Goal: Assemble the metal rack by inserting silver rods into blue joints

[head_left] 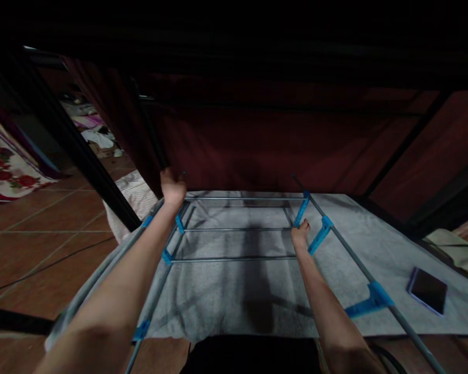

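A rack frame of thin grey metal tubes [239,258] joined by blue plastic connectors [319,236] lies over a grey cloth. My left hand [172,188] is closed at the frame's far left corner, where a tube end is mostly hidden behind the fingers. Beside a blue connector on the right, my right hand [301,232] closes at the end of the middle crossbar. Its fingertips point up and partly cover the joint. Long side tubes [362,267] run towards me past both forearms.
The grey cloth [226,301] covers a low surface, with a phone [428,291] on its right. Dark posts [81,156] and a dark red panel [257,145] enclose the far side. On the left, a cable [50,264] crosses the tiled floor [74,218], near a striped cloth [134,195].
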Available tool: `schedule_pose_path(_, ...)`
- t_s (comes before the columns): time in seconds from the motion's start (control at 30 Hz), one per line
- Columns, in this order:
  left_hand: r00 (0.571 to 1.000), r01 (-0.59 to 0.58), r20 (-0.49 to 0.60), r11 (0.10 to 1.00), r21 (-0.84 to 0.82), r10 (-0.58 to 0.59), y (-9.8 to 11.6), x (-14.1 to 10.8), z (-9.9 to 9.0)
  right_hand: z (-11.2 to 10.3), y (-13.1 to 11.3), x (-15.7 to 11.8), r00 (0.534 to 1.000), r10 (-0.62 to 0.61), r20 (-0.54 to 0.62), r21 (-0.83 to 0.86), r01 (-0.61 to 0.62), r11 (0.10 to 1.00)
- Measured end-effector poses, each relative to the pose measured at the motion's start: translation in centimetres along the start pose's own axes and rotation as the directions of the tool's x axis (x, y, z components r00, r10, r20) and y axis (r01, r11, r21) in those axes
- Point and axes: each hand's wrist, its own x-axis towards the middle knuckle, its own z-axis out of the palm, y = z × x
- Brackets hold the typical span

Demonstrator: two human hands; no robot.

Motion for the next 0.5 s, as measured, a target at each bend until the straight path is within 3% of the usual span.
schedule_pose_path(0.07,0.999,0.043,0.001,0.999,-0.017,-0.043,0.1,-5.4,2.1,0.1,0.7,-0.9,1.000,-0.001,0.019,-0.016,0.001,1.000)
schedule_pose_path(0.1,0.992,0.119,0.044,0.993,-0.006,-0.118,-0.5,-8.3,3.1,0.0,1.0,-1.1,1.000,0.001,0.027,-0.028,0.000,1.000)
schedule_pose_path(0.17,0.955,0.262,0.124,0.962,0.072,-0.269,-2.5,-13.4,4.4,-0.1,1.8,-1.2,0.999,0.008,0.039,-0.059,-0.005,0.998)
schedule_pose_path(0.23,0.925,0.344,0.124,0.931,0.123,-0.358,-5.1,-16.6,5.0,-0.1,2.5,-0.9,0.999,0.021,0.045,-0.094,-0.017,0.995)
schedule_pose_path(0.33,0.890,0.422,0.098,0.886,0.193,-0.445,-8.7,-17.0,5.0,0.4,3.4,-0.2,0.998,0.053,0.046,-0.148,-0.046,0.988)
schedule_pose_path(0.5,0.843,0.477,0.132,0.838,0.266,-0.521,-13.0,-13.9,5.4,1.9,4.5,0.5,0.993,0.093,0.068,-0.209,-0.077,0.975)
